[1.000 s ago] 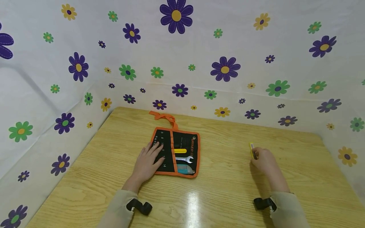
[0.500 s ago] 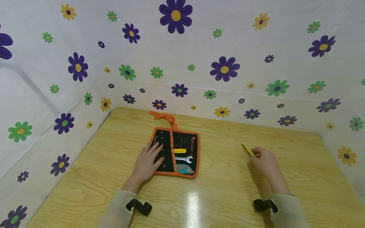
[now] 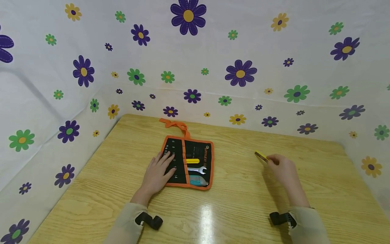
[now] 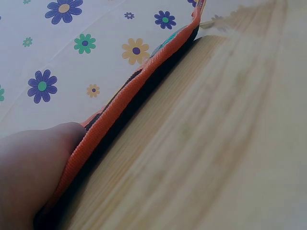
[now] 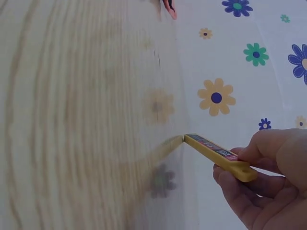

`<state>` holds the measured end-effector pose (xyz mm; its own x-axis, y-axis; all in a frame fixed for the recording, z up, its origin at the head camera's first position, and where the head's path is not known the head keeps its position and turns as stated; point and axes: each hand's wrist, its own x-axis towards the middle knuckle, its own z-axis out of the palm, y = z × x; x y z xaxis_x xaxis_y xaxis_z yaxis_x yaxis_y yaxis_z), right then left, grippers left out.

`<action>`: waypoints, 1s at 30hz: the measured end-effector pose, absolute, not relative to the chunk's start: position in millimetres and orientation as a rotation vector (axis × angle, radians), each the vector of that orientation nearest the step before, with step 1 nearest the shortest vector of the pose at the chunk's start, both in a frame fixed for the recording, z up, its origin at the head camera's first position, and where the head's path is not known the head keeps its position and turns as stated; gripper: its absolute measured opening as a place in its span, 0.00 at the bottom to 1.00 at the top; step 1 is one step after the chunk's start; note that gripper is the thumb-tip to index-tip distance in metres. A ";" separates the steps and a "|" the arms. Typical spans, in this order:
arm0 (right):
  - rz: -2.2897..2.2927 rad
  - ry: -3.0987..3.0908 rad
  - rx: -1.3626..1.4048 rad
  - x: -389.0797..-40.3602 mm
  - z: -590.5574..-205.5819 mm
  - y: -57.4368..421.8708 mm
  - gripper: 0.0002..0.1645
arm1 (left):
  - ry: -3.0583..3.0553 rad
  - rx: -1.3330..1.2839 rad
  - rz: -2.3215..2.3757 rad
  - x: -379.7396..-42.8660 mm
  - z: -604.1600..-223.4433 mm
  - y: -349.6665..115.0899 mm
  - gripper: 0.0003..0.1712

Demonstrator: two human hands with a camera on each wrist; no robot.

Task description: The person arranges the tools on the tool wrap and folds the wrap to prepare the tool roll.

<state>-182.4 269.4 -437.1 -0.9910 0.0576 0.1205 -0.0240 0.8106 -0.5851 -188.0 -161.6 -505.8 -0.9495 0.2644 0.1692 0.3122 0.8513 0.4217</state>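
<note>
My left hand [image 3: 155, 173] rests with its fingers spread on the black tool pouch [image 3: 197, 149], which has orange edging. In the left wrist view the thumb [image 4: 43, 158] lies along the orange edging [image 4: 112, 115]. A yellow handle [image 3: 193, 161], a wrench [image 3: 198, 169] and a teal-and-grey tool [image 3: 198, 180] show from the pouch's pockets. Over the right part of the table, my right hand [image 3: 283, 169] pinches a slim yellow bar [image 5: 211, 149] between thumb and fingers. The bar has a dark printed label and a hole at its held end; its far end points away to the left.
An orange tie strap [image 3: 176, 124] trails from the pouch's back edge. The wooden table [image 3: 234, 196] meets flower-printed cloth [image 3: 213, 51] at its back and sides. A black wrist camera sits at each cuff.
The yellow bar has swung from pointing straight away to pointing leftward, turning in the right fingers. Its labelled side shows again in the head view. My left hand and the pouch stay still.
</note>
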 end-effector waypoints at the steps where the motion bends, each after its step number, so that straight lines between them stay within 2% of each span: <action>1: 0.931 -2.851 -0.023 -182.7 -436.9 268.9 0.15 | -2.921 -0.457 -0.693 -188.1 -505.9 -161.6 0.33; 11: 1.081 -2.756 -0.039 -185.0 -434.8 263.1 0.20 | -2.932 -0.446 -0.693 -188.4 -506.5 -161.5 0.33; 30: 1.814 -2.507 -0.013 -197.0 -441.1 233.0 0.24 | -2.919 -0.457 -0.696 -187.5 -504.6 -161.2 0.32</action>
<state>-197.0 233.0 -441.1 -0.9989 0.0344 0.0329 -0.0205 0.3130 -0.9495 -187.5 -161.2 -504.6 -0.9492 0.2645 0.1707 0.3131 0.8500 0.4237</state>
